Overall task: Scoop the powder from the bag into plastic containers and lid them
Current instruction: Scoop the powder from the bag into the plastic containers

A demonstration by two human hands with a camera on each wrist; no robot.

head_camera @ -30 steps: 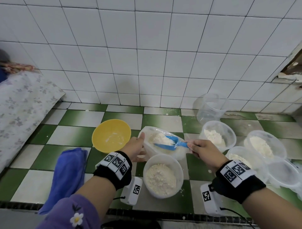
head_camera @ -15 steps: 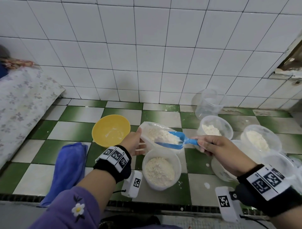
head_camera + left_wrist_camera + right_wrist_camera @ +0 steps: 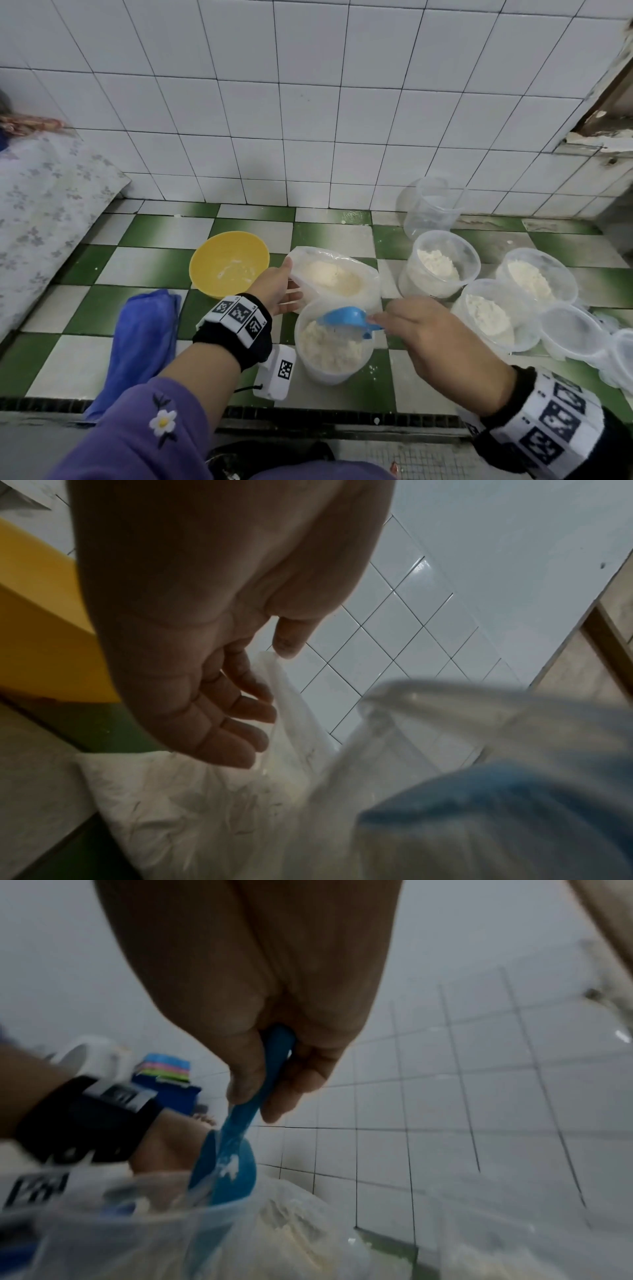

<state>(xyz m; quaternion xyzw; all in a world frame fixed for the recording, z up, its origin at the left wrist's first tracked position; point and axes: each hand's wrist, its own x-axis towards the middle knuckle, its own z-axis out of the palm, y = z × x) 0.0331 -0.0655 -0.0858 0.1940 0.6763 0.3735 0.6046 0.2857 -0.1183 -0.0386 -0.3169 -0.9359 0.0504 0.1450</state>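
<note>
Scoop (image 3: pixel 346 320) tipped over container (image 3: pixel 334 346) in right hand (image 3: pixel 435 339).

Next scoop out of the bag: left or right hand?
Right. The right hand already grips the blue scoop, tipped over the near container beside the bag. The left hand holds the bag's edge open.

Glossy glazed wall tiles (image 3: pixel 308 102); clear thin plastic bag (image 3: pixel 370 284); soft blue cloth (image 3: pixel 144 342).
</note>
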